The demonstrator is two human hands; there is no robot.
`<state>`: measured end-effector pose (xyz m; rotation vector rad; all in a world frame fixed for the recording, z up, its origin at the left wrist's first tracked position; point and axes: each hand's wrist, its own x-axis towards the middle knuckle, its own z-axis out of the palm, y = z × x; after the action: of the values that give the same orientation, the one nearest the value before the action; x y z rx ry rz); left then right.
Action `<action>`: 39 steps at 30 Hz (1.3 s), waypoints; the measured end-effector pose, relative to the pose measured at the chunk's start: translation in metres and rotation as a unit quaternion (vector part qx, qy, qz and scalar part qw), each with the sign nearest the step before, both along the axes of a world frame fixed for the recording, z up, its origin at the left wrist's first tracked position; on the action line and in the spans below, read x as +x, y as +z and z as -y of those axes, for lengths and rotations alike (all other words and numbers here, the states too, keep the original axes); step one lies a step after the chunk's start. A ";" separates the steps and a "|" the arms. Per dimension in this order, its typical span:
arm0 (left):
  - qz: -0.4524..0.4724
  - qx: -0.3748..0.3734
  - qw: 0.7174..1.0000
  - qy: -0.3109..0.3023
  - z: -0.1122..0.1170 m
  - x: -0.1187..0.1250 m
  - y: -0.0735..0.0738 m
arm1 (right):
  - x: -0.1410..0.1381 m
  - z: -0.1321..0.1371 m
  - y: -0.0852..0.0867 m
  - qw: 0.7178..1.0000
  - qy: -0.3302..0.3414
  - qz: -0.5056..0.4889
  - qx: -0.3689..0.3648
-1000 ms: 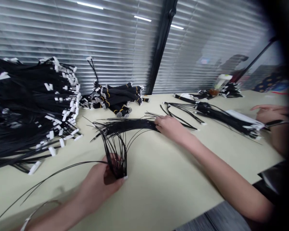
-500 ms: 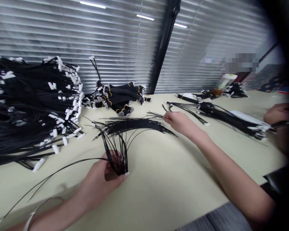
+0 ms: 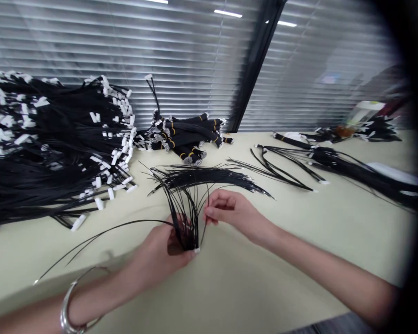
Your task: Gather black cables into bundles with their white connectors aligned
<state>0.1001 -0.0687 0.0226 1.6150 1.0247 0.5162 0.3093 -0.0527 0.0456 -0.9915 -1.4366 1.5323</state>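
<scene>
My left hand [image 3: 165, 248] is closed around a wire harness [image 3: 191, 227], whose many thin black wires fan upward from a small white connector [image 3: 196, 250] at my thumb tip. Two long wires trail from it to the left across the table. Just right of the harness, my right hand [image 3: 226, 211] pinches a single black wire [image 3: 205, 227] between thumb and fingers. That wire stands nearly upright, its lower end close to the white connector; whether it touches cannot be made out. Behind both hands lies a loose bundle of cut black wires [image 3: 209, 178].
A large heap of black cables with white connectors [image 3: 55, 134] fills the left side. Yellow-banded black bundles [image 3: 191, 132] lie at the back by the window blinds [image 3: 181, 55]. More black harnesses [image 3: 327, 160] and a clear container with a pale lid [image 3: 364, 113] are at right.
My right hand has come back leftward and nearer from the far end of the wire bundle, now with a wire in its pinch. My left hand keeps its hold; the view has shifted slightly.
</scene>
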 end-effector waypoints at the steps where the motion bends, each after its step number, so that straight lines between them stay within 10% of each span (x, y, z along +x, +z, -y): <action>1: -0.006 0.007 1.000 0.000 0.000 -0.001 -0.001 | -0.008 0.005 -0.003 1.000 -0.022 -0.009 0.014; 39: -0.011 0.003 1.000 -0.013 0.001 -0.001 0.001 | -0.018 0.023 -0.009 0.963 0.012 0.212 0.165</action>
<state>0.0988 -0.0693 0.0237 1.6401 1.0193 0.4850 0.2915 -0.0758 0.0367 -1.1376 -1.9331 1.0791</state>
